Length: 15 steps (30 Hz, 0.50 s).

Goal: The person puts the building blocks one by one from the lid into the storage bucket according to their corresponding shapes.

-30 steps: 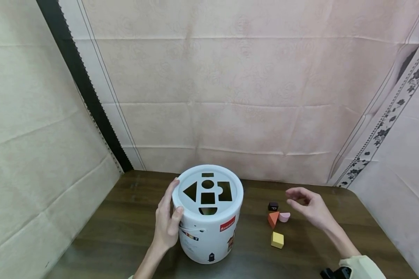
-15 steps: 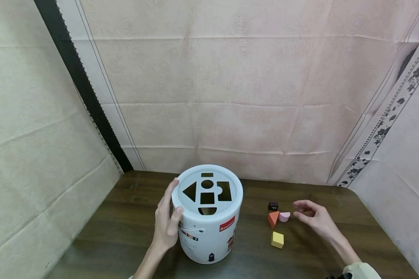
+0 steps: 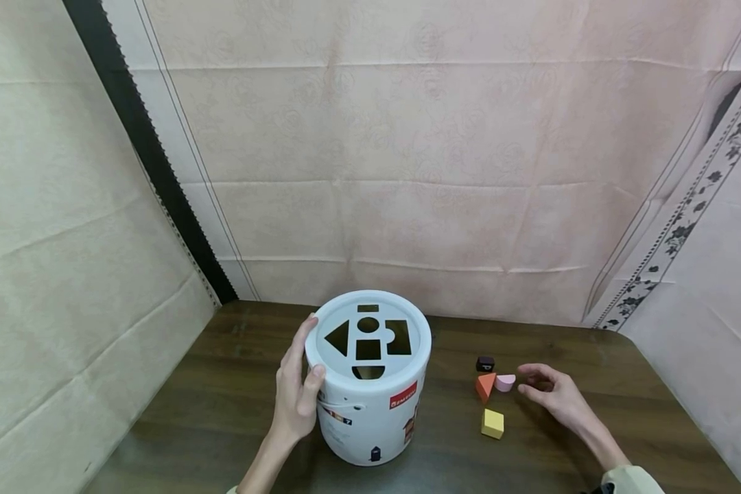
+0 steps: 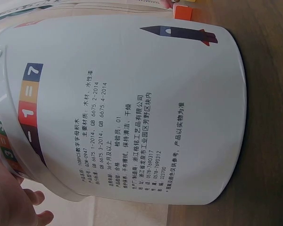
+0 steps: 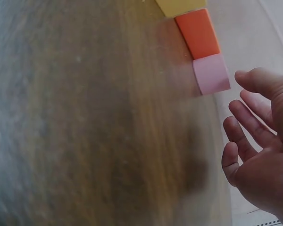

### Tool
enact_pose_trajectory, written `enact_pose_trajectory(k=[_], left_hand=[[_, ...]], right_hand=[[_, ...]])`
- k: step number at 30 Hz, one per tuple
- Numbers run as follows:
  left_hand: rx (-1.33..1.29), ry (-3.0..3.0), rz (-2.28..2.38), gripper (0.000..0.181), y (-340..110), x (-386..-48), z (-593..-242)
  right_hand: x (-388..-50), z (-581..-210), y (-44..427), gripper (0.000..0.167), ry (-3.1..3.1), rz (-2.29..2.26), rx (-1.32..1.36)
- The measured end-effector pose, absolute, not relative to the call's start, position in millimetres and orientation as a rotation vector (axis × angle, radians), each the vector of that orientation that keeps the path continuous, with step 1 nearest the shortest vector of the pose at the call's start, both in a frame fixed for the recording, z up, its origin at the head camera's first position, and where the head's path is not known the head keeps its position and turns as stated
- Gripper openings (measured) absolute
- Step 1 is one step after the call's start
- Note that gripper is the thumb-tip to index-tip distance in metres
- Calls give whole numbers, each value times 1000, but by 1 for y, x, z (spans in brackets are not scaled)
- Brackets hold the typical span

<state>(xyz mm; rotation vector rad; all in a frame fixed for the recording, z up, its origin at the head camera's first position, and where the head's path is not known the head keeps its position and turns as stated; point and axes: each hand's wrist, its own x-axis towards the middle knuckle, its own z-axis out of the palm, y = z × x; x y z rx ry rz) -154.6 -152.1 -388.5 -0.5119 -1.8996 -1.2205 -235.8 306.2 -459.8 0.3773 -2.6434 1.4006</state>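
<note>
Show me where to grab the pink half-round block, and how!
I'd pinch the pink half-round block across its straight far edge and rounded near edge, coming from the right. The orange triangular block crowds its left, while the right grip is just off its right side, thumb and fingers parted.

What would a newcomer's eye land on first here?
The white shape-sorter bucket, upright on the wooden table, with the left hand gripping its left side. Next, to its right: a black block, an orange triangular block, a pink half-round block and a yellow block. The right hand is beside the pink one, apart from it.
</note>
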Motion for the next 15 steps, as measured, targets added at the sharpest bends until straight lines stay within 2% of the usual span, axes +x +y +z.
enact_pose_trajectory(k=[15], left_hand=[[-514, -1904, -1219, 67, -152, -154, -388]], right_hand=[[-243, -466, 299, 33, -2700, 1266, 413]])
